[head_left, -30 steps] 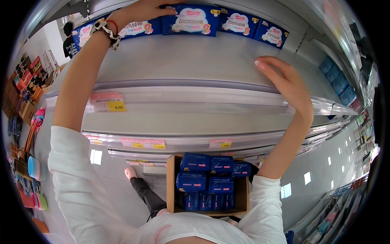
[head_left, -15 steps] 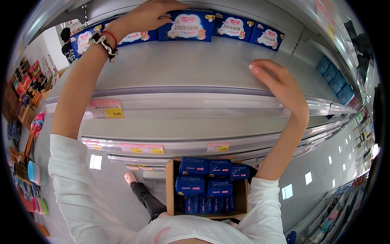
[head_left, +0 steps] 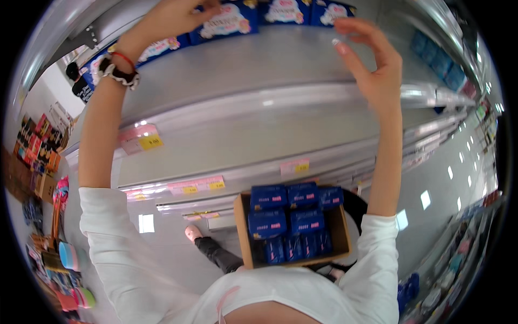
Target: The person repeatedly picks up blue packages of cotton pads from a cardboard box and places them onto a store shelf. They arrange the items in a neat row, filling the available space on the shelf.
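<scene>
Blue packs begin the row at the left, beneath the left wrist and partly hidden by it; these already stand on the shelf, with a pink-and-yellow price label on the shelf edge below. Next comes the left grip, its fingertips at the upper left of a wider-looking blue pack that stands upright just right of it; whether they pinch the pack or merely rest against it, I cannot tell. Well below and between the two grips, a cardboard carton sits near the person's body, with more blue packs stacked inside it. Above the carton, between the grips, two further blue packs continue the shelf row, cut off by the upper edge of view. At its right end is the right grip, holding nothing, thumb and fingers spread apart. Farther right lie light-blue packs. The work looks partway along: a single front row appears set, while the carton's several packs remain to be dealt with.
</scene>
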Demonstrator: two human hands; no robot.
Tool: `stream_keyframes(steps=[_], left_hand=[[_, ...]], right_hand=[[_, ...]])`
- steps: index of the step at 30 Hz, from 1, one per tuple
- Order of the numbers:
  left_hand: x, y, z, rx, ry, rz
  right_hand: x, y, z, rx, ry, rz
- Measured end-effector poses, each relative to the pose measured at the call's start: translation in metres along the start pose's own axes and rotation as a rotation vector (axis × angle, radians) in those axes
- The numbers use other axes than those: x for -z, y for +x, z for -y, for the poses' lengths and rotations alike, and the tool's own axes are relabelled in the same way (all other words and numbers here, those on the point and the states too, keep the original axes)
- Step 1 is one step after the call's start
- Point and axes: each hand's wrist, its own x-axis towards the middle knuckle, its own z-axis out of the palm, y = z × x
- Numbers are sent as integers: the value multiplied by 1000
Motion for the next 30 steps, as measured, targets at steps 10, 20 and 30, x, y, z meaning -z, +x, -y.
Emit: stream_keyframes(steps=[10,20,30], left_hand=[[18,-50,-172,-310,311,-16],[-109,-134,-272,-134,-400,111],[-244,-150,-329,231,-421,148]], right_hand=[[64,-199,92,-566,13,404],[17,-320,147,-1001,24,420],[7,-342,121,-1114,186,362]])
